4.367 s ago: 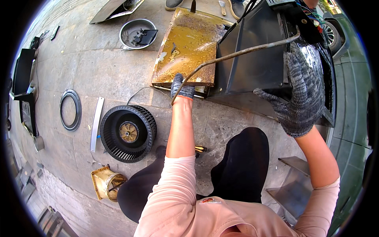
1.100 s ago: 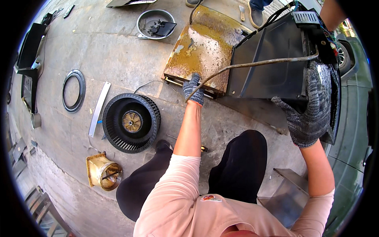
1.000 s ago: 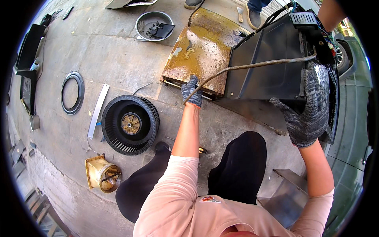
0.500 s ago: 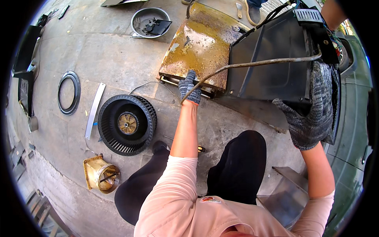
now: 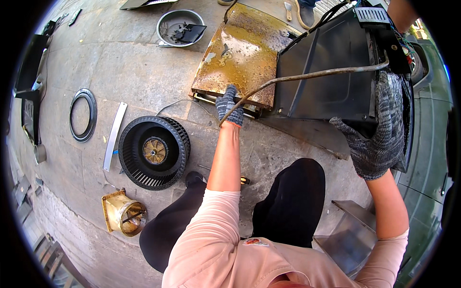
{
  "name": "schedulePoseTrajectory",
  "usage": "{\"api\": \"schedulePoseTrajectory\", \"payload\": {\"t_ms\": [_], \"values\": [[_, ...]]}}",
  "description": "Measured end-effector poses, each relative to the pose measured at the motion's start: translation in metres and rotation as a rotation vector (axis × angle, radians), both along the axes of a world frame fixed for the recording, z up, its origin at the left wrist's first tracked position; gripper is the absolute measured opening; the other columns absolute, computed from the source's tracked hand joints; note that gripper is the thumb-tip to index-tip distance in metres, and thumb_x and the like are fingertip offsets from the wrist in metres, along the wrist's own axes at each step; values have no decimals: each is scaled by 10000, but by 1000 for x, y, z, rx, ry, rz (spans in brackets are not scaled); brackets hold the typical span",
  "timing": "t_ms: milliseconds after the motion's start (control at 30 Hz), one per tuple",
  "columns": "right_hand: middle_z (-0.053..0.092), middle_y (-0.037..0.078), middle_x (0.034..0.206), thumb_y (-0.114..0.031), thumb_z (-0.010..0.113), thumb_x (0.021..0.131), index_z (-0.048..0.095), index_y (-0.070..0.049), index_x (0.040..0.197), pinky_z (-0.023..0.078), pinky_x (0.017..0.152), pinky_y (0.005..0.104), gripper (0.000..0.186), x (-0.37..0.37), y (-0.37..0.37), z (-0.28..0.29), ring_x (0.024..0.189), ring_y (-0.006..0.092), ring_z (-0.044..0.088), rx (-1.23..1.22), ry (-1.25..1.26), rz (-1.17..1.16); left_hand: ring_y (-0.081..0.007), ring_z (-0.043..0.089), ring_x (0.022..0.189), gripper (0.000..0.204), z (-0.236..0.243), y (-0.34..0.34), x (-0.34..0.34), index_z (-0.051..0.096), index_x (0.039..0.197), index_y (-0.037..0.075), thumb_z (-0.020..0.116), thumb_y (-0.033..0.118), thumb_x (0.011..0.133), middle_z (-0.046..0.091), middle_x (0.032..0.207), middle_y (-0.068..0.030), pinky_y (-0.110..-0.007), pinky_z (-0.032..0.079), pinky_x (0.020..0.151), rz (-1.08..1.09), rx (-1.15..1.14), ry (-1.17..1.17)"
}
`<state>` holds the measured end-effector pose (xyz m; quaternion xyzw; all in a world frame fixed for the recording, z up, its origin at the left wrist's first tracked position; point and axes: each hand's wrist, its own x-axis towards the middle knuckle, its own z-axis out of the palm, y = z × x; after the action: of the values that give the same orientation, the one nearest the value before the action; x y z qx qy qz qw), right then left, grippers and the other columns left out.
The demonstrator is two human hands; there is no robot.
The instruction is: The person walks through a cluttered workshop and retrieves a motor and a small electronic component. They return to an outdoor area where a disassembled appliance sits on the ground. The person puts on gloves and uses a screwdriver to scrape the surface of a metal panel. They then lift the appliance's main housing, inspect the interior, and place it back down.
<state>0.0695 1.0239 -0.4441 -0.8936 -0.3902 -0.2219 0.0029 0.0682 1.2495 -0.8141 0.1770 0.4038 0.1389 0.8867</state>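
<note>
A greasy, yellow-brown stained metal box point(image 5: 240, 53) lies joined to a black metal housing point(image 5: 326, 72), which looks like part of a range hood. My left hand point(image 5: 229, 106), in a grey knit glove, is closed on the box's near edge. Across the housing a brown, dirty power cord point(image 5: 312, 75) curves down over the left glove to the wrist. My right hand point(image 5: 379, 129), also gloved, grips the housing's right side with its thumb spread in front; the other fingertips are partly hidden. A slotted metal bracket point(image 5: 372, 16) and loose wires sit at the housing's upper corner.
On the concrete lie a black fan wheel point(image 5: 177, 144), a black ring point(image 5: 93, 120), a metal strip point(image 5: 114, 139) and an oily outlet collar point(image 5: 113, 211). A metal basin point(image 5: 161, 29) holds dark parts. Another person's shoe point(image 5: 305, 17) and arm point(image 5: 404, 15) are beyond the housing.
Both hands keep their holds. The view has shifted very slightly, and the box and housing appear a touch further left; nothing has been let go.
</note>
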Motion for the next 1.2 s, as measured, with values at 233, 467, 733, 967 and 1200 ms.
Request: {"api": "schedulePoseTrajectory", "payload": {"t_ms": [233, 467, 733, 967, 1200], "values": [[533, 202, 1412, -138, 881, 691, 459, -32, 1418, 417, 1070, 425, 846, 1, 0, 1, 1265, 376, 538, -1, -7, -2, -136, 585, 722, 270, -32, -3, -4, 660, 1132, 51, 730, 120, 880, 561, 741, -52, -304, 507, 567, -137, 296, -78], [529, 202, 1417, -133, 881, 690, 450, -31, 1424, 410, 1078, 425, 856, 2, 5, -3, 1275, 378, 532, -36, -24, 5, -143, 565, 708, 243, 10, -6, 6, 625, 944, 3, 776, 159, 834, 567, 759, -37, -342, 464, 557, 17, -29, 108], [515, 205, 1434, -124, 874, 699, 440, -25, 1427, 394, 1093, 423, 853, -8, 15, 5, 1298, 379, 516, -84, -86, -55, -163, 573, 765, 237, 30, -7, 9, 647, 990, 2, 763, 145, 840, 643, 874, -43, -332, 481, 672, 137, 4, 167], [488, 202, 1465, -39, 825, 736, 424, 7, 1449, 347, 1131, 405, 819, -23, 61, 0, 1348, 321, 478, 68, 67, -37, -203, 610, 874, 296, 38, -20, 29, 631, 1097, -59, 698, 123, 872, 683, 1046, -114, -354, 493, 800, 277, 254, 299], [486, 191, 1468, -18, 825, 733, 437, 11, 1436, 347, 1132, 414, 803, -24, 71, -7, 1359, 333, 462, 71, 38, -10, -232, 625, 850, 287, 43, -13, 31, 636, 1023, -72, 707, 161, 873, 696, 984, -144, -383, 491, 786, 261, 110, 339]]}}
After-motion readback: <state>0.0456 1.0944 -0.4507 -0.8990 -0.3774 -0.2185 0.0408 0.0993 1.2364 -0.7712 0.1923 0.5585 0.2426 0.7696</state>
